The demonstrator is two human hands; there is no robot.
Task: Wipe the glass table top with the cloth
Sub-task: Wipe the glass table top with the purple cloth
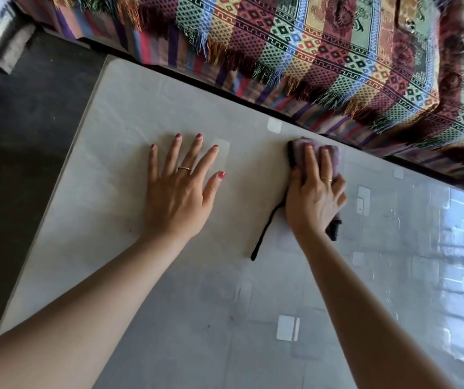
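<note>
Both my forearms reach forward over the glass table top (107, 220), which fills the near and middle field. The glass is pale grey; towards the right it mirrors a bright window pattern. Small pale squares show on it, one near my right forearm.

My left hand (181, 192) lies flat on the glass, palm down, fingers straight and spread, holding nothing. A ring sits on one finger.

My right hand (316, 192) is further right and slightly further off. It presses down on the cloth (334, 161), a mauve wad with a dark edge. Fingers lie over the top of the cloth, slightly bent and pressing; the thumb hugs its left side. A dark strand (267, 231) trails from under the hand back towards me across the glass. The cloth lies just short of the far edge of the table.

Beyond that edge hangs a patterned blanket (323, 51) with a fringe, close against the table. Left of the table, dark floor (14, 136).
</note>
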